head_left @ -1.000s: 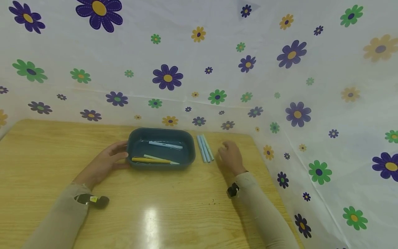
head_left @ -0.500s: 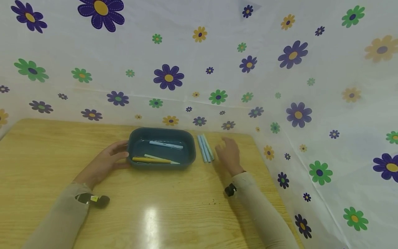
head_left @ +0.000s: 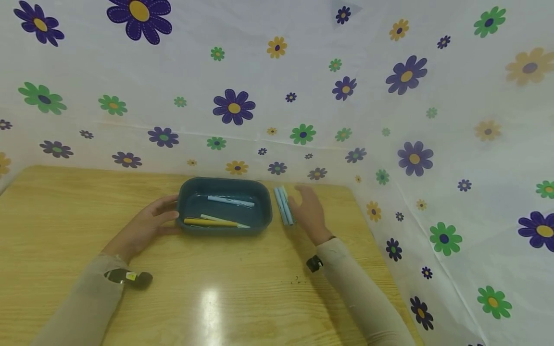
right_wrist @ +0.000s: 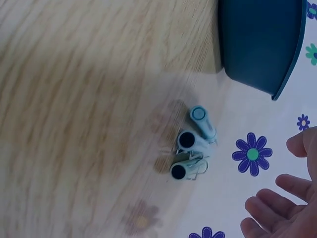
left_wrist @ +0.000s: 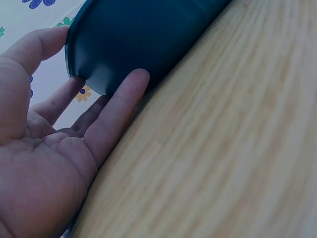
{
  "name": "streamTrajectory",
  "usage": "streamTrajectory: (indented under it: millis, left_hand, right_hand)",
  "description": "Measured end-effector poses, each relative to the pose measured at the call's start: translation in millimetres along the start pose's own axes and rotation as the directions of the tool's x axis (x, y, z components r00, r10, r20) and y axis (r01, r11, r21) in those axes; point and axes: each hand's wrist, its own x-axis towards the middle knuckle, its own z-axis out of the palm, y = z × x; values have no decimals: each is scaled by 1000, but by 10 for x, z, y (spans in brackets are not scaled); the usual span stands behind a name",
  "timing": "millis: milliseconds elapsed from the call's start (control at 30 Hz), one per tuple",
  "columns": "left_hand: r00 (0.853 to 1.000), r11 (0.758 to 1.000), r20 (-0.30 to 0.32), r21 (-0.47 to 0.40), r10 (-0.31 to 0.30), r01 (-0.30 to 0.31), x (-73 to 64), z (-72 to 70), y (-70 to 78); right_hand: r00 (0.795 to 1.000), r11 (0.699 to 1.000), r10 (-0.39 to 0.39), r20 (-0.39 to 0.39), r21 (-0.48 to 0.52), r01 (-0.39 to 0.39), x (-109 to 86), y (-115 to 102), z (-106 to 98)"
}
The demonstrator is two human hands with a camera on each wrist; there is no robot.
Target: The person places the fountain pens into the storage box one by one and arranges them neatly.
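In the head view my left hand (head_left: 149, 222) touches the left end of a dark teal plastic bin (head_left: 222, 231), its fingers spread. The left wrist view has fingertips resting on the bin's outer wall (left_wrist: 158, 29), near its rim and low down by the table. My right hand (head_left: 310, 215), fingers relaxed, is just right of several pens (head_left: 283, 206) lying side by side beside the bin, partly covering the rightmost. Two light blue pens and a pale green pen (right_wrist: 179, 172) show end-on in the right wrist view, apart from my fingers there.
Inside the bin lie a light blue pen (head_left: 231, 201), a yellow pen (head_left: 209, 222) and a pale green one partly behind it. The wooden table (head_left: 242, 288) meets a flower-patterned cloth (head_left: 190, 72) behind and at right. Small dark specks (head_left: 296, 280) dot the table.
My right hand has moved left, from beside the loose pens to the rightmost one's edge. The left hand, bin and pens stay put.
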Motion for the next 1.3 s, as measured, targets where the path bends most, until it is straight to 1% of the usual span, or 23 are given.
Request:
streamTrajectory:
  millis: [167,300,433,633,833,967,1100,1300]
  left_hand:
    - [1000,1000,-8,-8,-13,13,2,-6,-9]
    - [1000,1000,-13,-11,-16,16,5,-14,-15]
    - [1000,1000,-11,-10,-15,15,4,-9,-9]
    - [1000,1000,-13,-17,-16,16,-7,-8,3]
    - [1000,1000,-3,-11,-7,7,1,-12,-7]
    - [1000,1000,-5,-9,-6,6,7,-10,-12]
    - [1000,1000,-5,-5,-6,6,7,-8,-17]
    - [1000,1000,-14,1,-13,14,8,-1,-8]
  right_hand:
    - [998,998,-63,-12,-19,62,11,-53,14]
    - [995,995,-101,-19,-7,101,26,-120,1]
    - [994,994,-108,-16,7,108,37,-190,-9]
    - [994,994,-109,8,21,109,41,-253,11]
    - [995,994,-102,2,35,102,32,-277,63]
    - [995,995,-99,6,2,99,31,-280,116]
    - [992,992,-122,14,-38,122,20,-310,139]
    - [989,987,-133,62,-85,138,14,-353,160]
